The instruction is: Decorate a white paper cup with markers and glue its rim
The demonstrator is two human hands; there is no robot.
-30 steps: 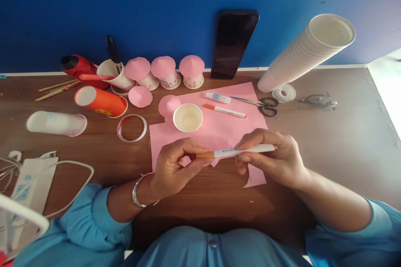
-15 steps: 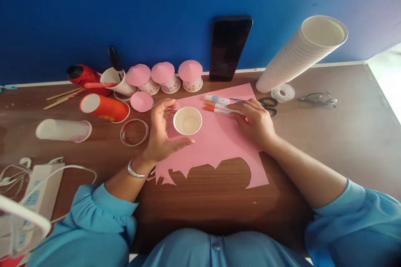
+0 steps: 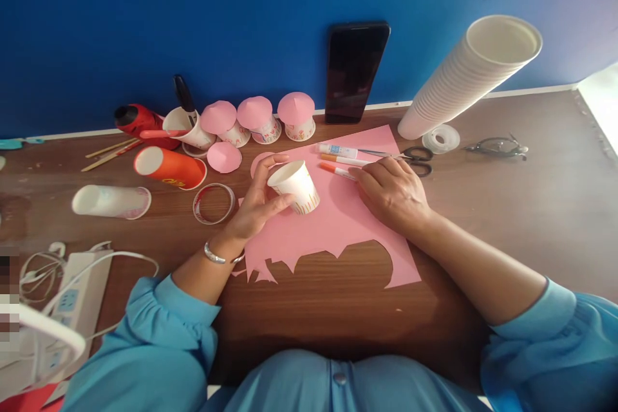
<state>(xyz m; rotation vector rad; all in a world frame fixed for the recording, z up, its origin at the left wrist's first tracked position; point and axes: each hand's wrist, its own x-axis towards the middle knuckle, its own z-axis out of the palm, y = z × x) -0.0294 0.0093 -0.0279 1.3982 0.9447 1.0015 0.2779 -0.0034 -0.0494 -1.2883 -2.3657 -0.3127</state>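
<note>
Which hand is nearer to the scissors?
Right. The right hand lies on the pink paper just short of the scissors; the left hand holds the cup, farther off.

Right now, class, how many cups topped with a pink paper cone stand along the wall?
3, side by side by the blue wall: left cup, middle cup, right cup beside the phone. None looks hidden.

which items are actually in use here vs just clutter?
In use: paper cup in left hand; orange marker at right hand; pink paper.
Lying about: phone, cup stack, scissors, tape roll.
</note>
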